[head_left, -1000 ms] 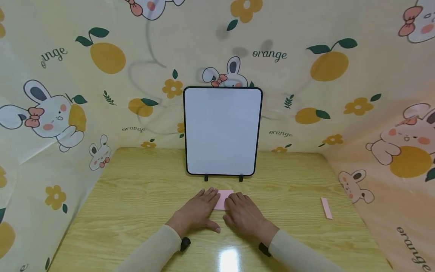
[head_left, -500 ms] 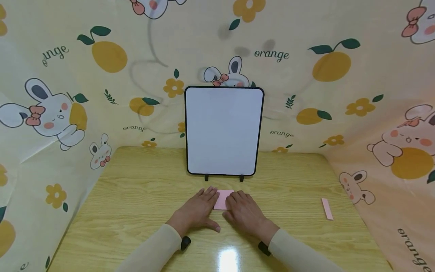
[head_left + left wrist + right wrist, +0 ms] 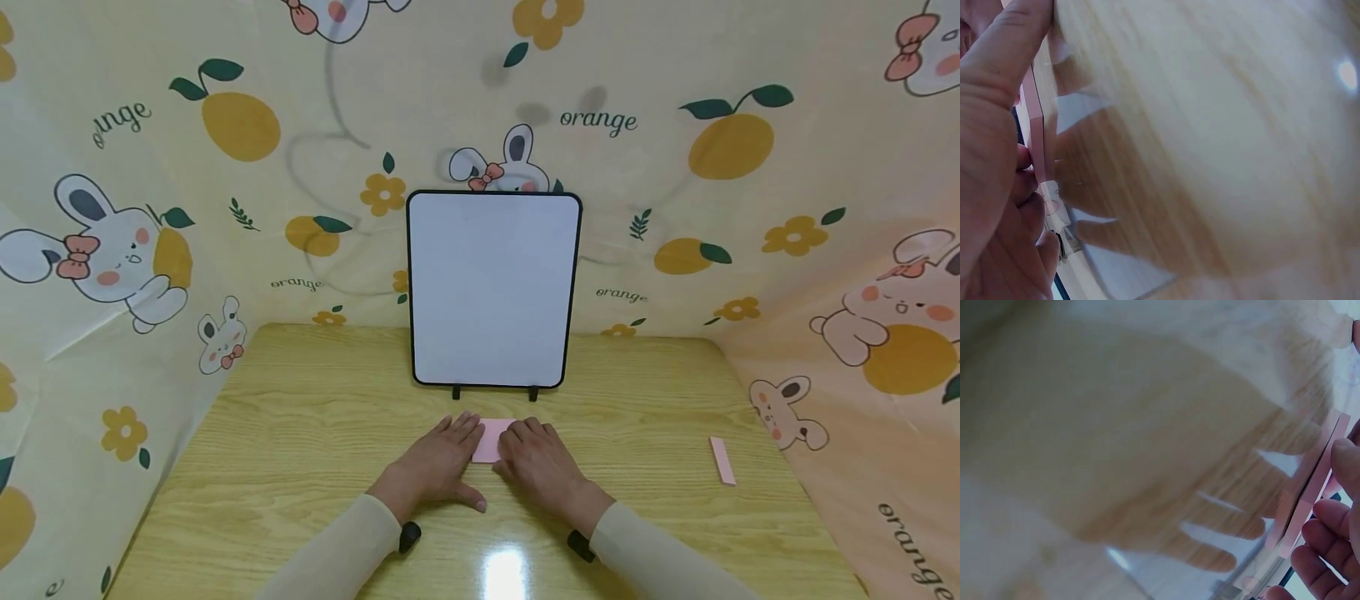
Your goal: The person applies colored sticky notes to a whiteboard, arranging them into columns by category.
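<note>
A flat pink rectangle (image 3: 489,442), thick enough at its edge to look like a small note pad, lies on the table between my hands. My left hand (image 3: 435,467) rests on its left side with fingers extended and thumb spread out. From the right, my right hand (image 3: 542,468) holds the pad's other side with bent fingers, its thumb close to the near edge. In the right wrist view the pad's pink edge (image 3: 1316,487) runs beside my thumb and curled fingers. The left wrist view shows its edge (image 3: 1036,125) past my left thumb. Both hands hide parts of the pad.
A white board (image 3: 495,287) with a black frame stands upright on small black feet behind the pad. To the far right lies a narrow pink strip (image 3: 722,461). Patterned cloth (image 3: 315,150) walls the wooden table (image 3: 300,417) at the back and both sides.
My right thumb has drawn slightly in toward the pad's near edge. My left hand and the pad hold their places.
</note>
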### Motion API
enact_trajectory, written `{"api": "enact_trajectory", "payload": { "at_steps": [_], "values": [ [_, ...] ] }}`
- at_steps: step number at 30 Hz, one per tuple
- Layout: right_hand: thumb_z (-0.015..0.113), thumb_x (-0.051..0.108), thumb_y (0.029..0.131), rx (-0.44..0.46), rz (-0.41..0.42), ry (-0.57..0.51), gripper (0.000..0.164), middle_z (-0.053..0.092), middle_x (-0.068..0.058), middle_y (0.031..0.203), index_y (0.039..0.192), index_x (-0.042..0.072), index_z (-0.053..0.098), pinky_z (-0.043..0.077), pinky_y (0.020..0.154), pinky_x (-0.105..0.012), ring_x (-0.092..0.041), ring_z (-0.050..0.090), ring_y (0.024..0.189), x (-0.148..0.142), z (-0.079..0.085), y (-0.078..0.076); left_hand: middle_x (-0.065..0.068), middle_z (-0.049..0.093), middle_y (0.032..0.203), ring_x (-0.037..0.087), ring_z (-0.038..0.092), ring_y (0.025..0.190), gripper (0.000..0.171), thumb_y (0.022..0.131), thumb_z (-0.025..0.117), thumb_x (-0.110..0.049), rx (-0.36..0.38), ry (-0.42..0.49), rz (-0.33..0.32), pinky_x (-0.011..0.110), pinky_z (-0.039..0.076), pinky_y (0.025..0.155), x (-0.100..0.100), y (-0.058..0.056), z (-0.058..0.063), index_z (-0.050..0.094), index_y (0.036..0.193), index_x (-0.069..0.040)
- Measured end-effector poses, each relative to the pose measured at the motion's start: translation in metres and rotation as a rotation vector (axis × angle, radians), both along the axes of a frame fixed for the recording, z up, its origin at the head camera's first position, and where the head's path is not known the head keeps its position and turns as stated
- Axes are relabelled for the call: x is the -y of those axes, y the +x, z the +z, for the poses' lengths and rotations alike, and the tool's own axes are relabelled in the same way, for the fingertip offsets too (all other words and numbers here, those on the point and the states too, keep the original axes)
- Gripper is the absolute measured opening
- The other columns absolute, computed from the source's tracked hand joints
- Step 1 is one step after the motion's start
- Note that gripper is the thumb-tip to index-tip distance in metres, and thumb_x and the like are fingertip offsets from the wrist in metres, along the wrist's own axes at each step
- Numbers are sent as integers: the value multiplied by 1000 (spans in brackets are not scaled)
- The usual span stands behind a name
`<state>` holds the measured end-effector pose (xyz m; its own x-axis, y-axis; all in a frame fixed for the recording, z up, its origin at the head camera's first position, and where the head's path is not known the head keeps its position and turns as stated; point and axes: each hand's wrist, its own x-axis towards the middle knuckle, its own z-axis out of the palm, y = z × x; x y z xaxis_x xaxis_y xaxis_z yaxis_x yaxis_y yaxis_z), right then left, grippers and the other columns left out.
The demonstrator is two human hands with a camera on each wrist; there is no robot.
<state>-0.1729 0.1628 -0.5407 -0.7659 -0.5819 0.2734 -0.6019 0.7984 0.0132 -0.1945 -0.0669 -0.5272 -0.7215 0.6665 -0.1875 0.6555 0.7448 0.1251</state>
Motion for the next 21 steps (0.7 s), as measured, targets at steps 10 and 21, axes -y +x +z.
{"api": "enact_trajectory", "payload": {
  "at_steps": [10, 21],
  "values": [
    [76, 35, 98, -1, -9, -20, 25, 67, 0, 107, 96, 16, 61, 55, 81, -41, -23, 61, 102, 2, 2, 0, 11, 21, 176, 26, 17, 164, 126, 80, 63, -87, 6, -2, 3, 45, 21, 134, 1, 0, -1, 25, 168, -6],
    [69, 22, 103, -46, 17, 85, 7, 71, 1, 103, 101, 15, 71, 56, 91, -45, -22, 64, 99, 3, 5, -3, 10, 21, 176, 25, 17, 164, 126, 79, 63, -87, 12, -2, 6, 45, 21, 134, 1, -1, -3, 25, 168, -7]
  ]
}}
